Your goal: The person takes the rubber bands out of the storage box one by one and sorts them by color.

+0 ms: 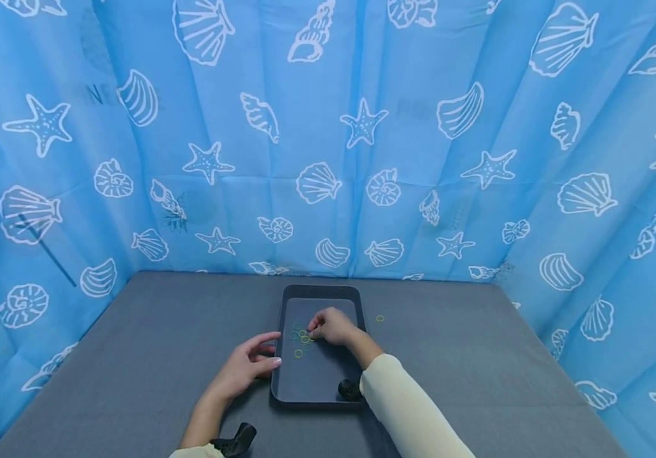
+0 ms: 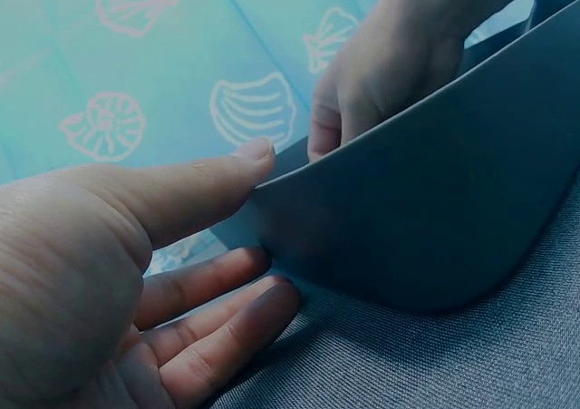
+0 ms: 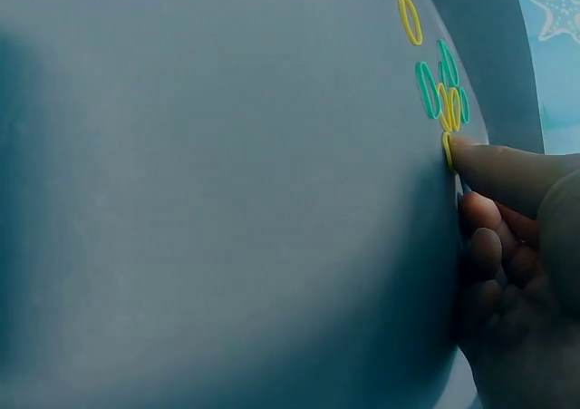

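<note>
My right hand (image 1: 336,326) reaches down into a dark grey rectangular tray (image 1: 305,385). In the right wrist view its thumb and curled fingers close at the edge of a thin yellow rubber band (image 3: 448,160), pinching it against the tray floor. Several more yellow and green rubber bands lie beside it, including a separate yellow one (image 3: 401,19). At the tray's left side is my left hand (image 1: 240,370). Its thumb (image 2: 208,187) rests at the rim, and the other fingers (image 2: 227,332) extend loosely near the outer wall.
A lone yellow band (image 1: 377,319) lies on the grey cloth-covered table (image 1: 465,381), right of the tray. Blue curtains (image 1: 328,127) with white shells and starfish hang behind and at both sides. A black wrist device (image 1: 350,390) overlaps the tray's near right corner.
</note>
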`<state>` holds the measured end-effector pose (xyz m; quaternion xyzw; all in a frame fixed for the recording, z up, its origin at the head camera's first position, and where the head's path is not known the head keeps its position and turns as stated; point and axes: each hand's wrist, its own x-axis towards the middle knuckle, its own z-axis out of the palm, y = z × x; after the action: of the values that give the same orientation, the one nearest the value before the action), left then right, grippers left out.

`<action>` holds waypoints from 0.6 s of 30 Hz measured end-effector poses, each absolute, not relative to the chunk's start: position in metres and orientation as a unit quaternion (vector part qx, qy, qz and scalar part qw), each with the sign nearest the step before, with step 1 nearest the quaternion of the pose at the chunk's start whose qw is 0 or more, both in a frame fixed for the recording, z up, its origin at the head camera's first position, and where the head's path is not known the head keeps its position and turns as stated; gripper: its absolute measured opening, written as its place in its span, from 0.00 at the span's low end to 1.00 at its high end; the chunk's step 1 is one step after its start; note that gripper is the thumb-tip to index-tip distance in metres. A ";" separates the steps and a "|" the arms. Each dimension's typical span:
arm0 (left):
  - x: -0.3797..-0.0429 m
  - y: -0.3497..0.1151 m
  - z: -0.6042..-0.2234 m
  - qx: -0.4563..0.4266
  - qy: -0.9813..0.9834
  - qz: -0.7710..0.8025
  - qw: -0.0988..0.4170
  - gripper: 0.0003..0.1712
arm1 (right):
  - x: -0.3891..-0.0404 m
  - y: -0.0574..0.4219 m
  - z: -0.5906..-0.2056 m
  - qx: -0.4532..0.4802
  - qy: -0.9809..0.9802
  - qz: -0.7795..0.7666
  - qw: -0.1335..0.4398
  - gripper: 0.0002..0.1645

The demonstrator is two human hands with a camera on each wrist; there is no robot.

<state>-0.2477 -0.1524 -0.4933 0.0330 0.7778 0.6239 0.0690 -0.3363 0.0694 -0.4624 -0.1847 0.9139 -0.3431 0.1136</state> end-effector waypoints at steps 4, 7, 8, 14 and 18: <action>-0.248 -0.152 -0.494 0.034 0.779 0.622 0.066 0.30 | -0.337 0.069 -0.462 -0.184 0.917 -0.335 0.111 0.04; -0.248 -0.152 -0.493 0.034 0.782 0.619 0.065 0.30 | -0.337 0.070 -0.461 -0.187 0.920 -0.327 0.109 0.05; -0.248 -0.152 -0.493 0.033 0.782 0.618 0.065 0.30 | -0.337 0.070 -0.461 -0.190 0.920 -0.325 0.108 0.05; -0.249 -0.152 -0.495 0.030 0.788 0.612 0.063 0.29 | -0.338 0.071 -0.461 -0.198 0.921 -0.316 0.114 0.06; -0.249 -0.152 -0.495 0.029 0.786 0.615 0.065 0.29 | -0.337 0.071 -0.462 -0.201 0.920 -0.317 0.116 0.07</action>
<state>-0.2488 -0.1521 -0.4951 0.0291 0.7856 0.6146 0.0653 -0.3374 0.0712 -0.4619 -0.2009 0.9196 -0.3170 0.1160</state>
